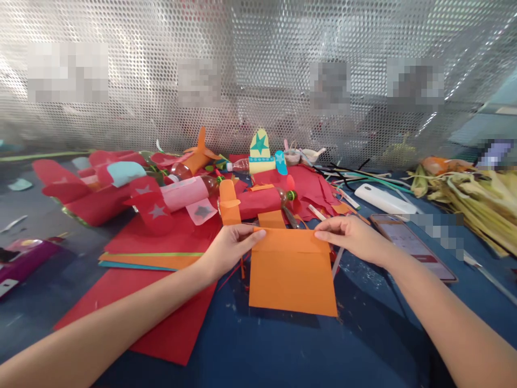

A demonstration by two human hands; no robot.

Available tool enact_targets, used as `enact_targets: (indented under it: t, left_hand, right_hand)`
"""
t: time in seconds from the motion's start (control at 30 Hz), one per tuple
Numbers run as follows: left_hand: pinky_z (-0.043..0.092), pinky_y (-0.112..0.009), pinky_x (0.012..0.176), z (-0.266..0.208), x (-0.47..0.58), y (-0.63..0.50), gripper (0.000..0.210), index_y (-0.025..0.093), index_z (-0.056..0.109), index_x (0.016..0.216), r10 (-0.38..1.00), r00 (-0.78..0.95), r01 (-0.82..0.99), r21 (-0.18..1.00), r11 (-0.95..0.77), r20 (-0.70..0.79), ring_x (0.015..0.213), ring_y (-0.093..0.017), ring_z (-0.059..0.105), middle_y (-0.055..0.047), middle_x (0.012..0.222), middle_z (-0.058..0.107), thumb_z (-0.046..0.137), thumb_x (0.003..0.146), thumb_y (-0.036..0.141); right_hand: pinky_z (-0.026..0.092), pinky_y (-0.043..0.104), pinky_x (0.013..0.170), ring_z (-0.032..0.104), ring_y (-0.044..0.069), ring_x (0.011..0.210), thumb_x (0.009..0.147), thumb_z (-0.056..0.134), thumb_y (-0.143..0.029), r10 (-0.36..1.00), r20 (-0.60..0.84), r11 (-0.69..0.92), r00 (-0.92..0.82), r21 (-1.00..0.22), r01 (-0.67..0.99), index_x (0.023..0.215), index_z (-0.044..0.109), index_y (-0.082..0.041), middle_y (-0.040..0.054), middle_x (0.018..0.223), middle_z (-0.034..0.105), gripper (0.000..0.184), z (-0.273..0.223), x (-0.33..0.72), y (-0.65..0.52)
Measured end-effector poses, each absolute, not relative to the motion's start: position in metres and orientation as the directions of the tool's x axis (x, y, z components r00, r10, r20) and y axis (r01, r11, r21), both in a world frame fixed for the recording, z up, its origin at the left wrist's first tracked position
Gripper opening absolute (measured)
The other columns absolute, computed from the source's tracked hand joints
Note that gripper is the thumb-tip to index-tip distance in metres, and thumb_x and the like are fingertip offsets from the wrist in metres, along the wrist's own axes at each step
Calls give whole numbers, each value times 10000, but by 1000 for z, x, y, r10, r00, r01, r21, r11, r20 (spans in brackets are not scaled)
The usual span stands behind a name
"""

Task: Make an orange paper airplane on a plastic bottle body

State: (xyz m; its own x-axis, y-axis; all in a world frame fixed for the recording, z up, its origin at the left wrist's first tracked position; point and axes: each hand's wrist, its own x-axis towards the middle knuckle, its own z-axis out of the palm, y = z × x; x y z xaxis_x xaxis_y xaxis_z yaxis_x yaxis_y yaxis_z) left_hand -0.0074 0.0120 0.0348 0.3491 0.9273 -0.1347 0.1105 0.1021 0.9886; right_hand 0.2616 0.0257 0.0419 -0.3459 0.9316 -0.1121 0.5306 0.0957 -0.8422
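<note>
The left hand (226, 247) and right hand (355, 237) each pinch a far corner of a rectangular orange paper sheet (291, 283) — its far strip folded — above the glossy dark-blue tabletop (258, 353).

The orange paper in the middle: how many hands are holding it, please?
2. The left hand pinches the orange paper near the left end of its far edge; the right hand pinches it near the right end. No other hand shows on it.
</note>
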Motion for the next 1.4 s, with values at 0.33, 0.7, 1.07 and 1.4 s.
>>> enact_targets:
  t: [0.33, 0.7, 1.07, 1.4]
  left_hand:
    - [507, -255, 723, 32, -8, 15, 351, 181, 685, 975, 940, 321, 44, 993, 107, -115, 805, -176, 669, -33, 861, 732, 657, 757, 455]
    - [485, -237, 672, 36, -4, 2, 283, 160, 692, 816, 873, 484, 157, 987, -31, -50, 749, -173, 647, -32, 817, 713, 596, 803, 426]
    - [316, -201, 477, 43, 1, -18, 356, 133, 700, 770, 829, 559, 282, 937, -206, 14, 518, -89, 400, 24, 569, 500, 505, 862, 417]
    - [487, -255, 625, 53, -7, 1, 324, 172, 701, 753, 946, 322, 283, 950, -132, 35, 741, -215, 622, -18, 714, 689, 564, 797, 462]
  right_hand:
    - [446, 268, 589, 576, 146, 636, 788, 596, -442, 922, -125, 101, -367, -837, 538, 813, 658, -196, 22, 721, 654, 254, 45, 260, 22]
    - [492, 283, 721, 660, 197, 850, 838, 545, -467, 896, -135, 109, -423, -856, 506, 920, 698, -213, 48, 936, 723, 308, 60, 231, -4]
    - [425, 227, 585, 585, 123, 670, 857, 557, -350, 867, -84, 195, -491, -849, 491, 795, 643, -204, -9, 749, 664, 180, 62, 206, -26]
    - [433, 249, 602, 591, 146, 693, 847, 547, -425, 927, -70, 166, -370, -806, 568, 803, 633, -187, 13, 753, 652, 257, 59, 233, 0]
